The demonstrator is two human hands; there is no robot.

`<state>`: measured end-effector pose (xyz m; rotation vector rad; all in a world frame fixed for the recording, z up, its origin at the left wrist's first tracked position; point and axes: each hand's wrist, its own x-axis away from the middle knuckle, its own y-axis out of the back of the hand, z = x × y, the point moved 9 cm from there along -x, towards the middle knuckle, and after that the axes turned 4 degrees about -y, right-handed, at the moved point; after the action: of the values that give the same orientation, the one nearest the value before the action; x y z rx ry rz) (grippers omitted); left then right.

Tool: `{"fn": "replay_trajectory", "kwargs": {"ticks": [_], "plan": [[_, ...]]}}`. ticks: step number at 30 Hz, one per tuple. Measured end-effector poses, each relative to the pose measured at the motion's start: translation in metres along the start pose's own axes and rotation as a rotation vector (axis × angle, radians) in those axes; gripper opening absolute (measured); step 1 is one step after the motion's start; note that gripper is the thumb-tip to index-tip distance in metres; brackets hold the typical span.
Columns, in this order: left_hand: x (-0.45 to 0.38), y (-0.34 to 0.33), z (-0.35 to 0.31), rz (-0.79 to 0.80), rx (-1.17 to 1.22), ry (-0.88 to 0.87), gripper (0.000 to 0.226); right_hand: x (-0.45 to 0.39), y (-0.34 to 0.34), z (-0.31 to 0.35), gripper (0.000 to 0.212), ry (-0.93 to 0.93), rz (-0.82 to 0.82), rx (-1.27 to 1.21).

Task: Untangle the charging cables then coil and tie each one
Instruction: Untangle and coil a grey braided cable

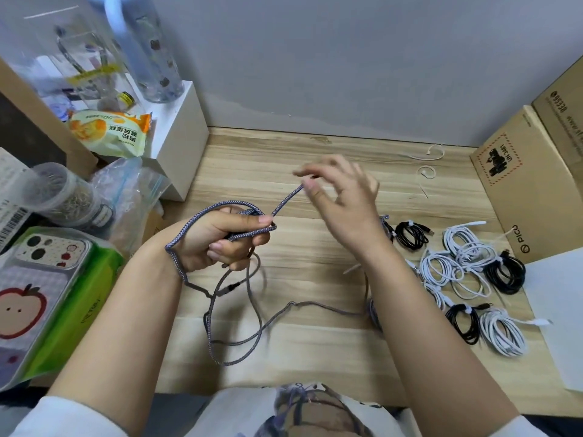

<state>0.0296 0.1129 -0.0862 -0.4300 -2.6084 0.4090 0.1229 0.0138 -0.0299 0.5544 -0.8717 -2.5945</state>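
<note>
Coiling is the step in hand: the left hand (230, 239) is curled tight round a gathered bunch of the grey braided cable (220, 310), one loop draped over the wrist and the slack trailing on the wooden desk (315, 253) below and toward the body. The right hand (340, 197) is up just beyond the left, thumb and forefinger pinching the run of cable that rises from the left fist; its other fingers are spread, though motion blur hides the exact grip.

Next move, I'd judge: swing that pinched run round into another loop on the left hand, then draw up the slack, which crosses itself near the body and may snag.

Room to work? Open desk ahead of both hands. To the right of the right wrist sit the finished bundles, white coiled cables (454, 266) and black coiled cables (504, 274), near enough to be swept. Spare ties (430, 152) lie beyond the right hand; a cardboard box (517, 190) walls the far right. Left of the left hand, a plastic bag (135, 190) and a phone case (44, 269) crowd the edge.
</note>
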Motion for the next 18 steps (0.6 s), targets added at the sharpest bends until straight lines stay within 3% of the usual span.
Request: {"fn": "replay_trajectory", "kwargs": {"ticks": [2, 4, 8, 11, 16, 18], "plan": [[-0.001, 0.002, 0.001, -0.029, -0.005, 0.013, 0.032, 0.009, -0.020, 0.027, 0.024, 0.185, 0.176, 0.055], [-0.001, 0.000, -0.001, -0.018, 0.012, 0.008, 0.034, 0.010, -0.021, 0.038, 0.022, 0.235, 0.188, 0.035], [0.000, 0.003, -0.004, -0.068, 0.030, 0.000, 0.036, -0.002, 0.006, 0.019, 0.020, 0.052, -0.109, 0.019], [-0.001, 0.008, -0.001, -0.136, -0.005, 0.034, 0.028, -0.003, 0.018, -0.005, 0.020, -0.146, -0.212, -0.028], [-0.002, 0.006, 0.006, -0.126, -0.021, 0.081, 0.031, 0.013, -0.019, 0.043, 0.020, 0.284, 0.065, 0.108], [-0.004, 0.005, 0.005, -0.130, -0.004, 0.075, 0.031, 0.011, -0.020, 0.046, 0.019, 0.323, 0.051, 0.124]]}}
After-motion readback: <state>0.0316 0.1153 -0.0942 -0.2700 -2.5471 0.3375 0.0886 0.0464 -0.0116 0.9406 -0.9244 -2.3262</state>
